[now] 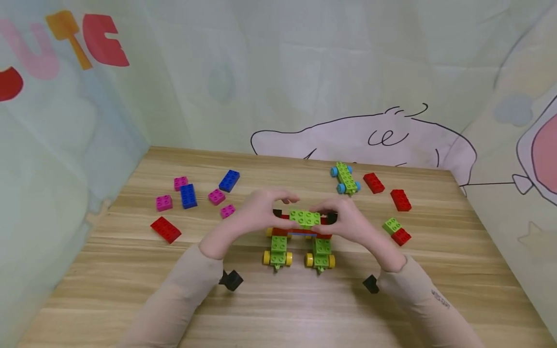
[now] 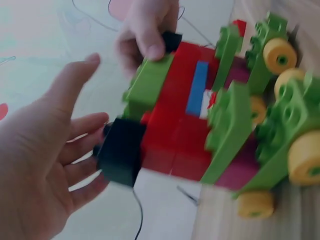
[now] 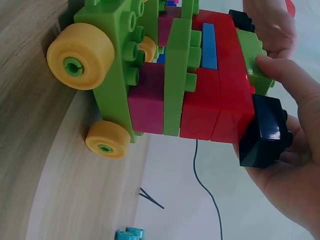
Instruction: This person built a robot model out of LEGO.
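A toy-brick build stands on two light green wheeled bases [image 1: 278,259] with yellow wheels [image 3: 82,55]. Above the bases are purple bricks [image 3: 146,97], green bricks [image 3: 175,80], a blue brick [image 3: 209,46] and red bricks [image 3: 232,85]. On top sits a light green brick [image 1: 304,219] between two black bricks [image 2: 122,150]. My right hand [image 1: 348,222] pinches the right end of that top green brick between thumb and fingers. Beside the left black brick, my left hand [image 2: 40,150] has its fingers spread, apart from the build in the left wrist view.
Pink bricks [image 1: 164,203], blue bricks [image 1: 188,196] and a red brick [image 1: 166,229] lie at left. Behind and right are a green base with blue wheels [image 1: 346,178], red bricks [image 1: 401,200] and a green brick [image 1: 392,225]. A printed cloth [image 1: 304,72] backs the table [image 1: 296,309].
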`<control>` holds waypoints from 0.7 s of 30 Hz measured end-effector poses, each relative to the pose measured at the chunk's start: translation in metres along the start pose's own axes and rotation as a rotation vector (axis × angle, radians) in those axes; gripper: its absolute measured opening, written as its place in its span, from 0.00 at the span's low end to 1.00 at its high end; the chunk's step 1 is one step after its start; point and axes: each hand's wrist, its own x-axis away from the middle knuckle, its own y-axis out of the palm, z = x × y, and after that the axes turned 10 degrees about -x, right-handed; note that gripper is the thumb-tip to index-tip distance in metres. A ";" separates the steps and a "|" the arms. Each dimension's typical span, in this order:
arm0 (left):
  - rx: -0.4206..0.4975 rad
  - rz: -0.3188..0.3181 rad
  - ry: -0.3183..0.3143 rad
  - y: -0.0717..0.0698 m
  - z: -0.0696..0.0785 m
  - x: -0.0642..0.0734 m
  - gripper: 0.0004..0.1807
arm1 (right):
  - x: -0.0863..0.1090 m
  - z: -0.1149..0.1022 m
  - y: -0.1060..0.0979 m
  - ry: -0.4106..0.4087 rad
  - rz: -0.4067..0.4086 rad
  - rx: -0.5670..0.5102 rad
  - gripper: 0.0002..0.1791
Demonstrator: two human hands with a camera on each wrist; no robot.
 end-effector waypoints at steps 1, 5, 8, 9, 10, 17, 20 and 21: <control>0.006 0.023 -0.001 -0.003 -0.002 0.001 0.29 | 0.000 0.000 0.000 0.007 0.002 0.000 0.17; -0.008 0.148 -0.001 -0.019 -0.015 0.004 0.24 | 0.001 0.000 0.001 0.023 0.013 -0.002 0.18; -0.039 0.262 -0.018 -0.031 -0.027 0.005 0.20 | 0.000 0.000 0.001 0.028 0.022 -0.002 0.18; -0.046 0.298 -0.030 -0.034 -0.032 0.005 0.19 | 0.000 0.001 0.001 0.028 0.022 -0.002 0.18; -0.052 0.330 -0.046 -0.038 -0.037 0.005 0.18 | 0.000 0.001 0.001 0.029 0.022 -0.003 0.18; -0.067 0.446 -0.204 -0.052 -0.077 0.006 0.21 | 0.000 -0.001 0.000 0.069 0.009 -0.016 0.18; -0.073 0.455 -0.292 -0.052 -0.093 0.006 0.23 | 0.000 -0.001 0.001 0.087 0.007 -0.024 0.19; -0.070 0.455 -0.317 -0.052 -0.098 0.005 0.24 | 0.001 -0.001 0.001 0.089 0.006 -0.026 0.19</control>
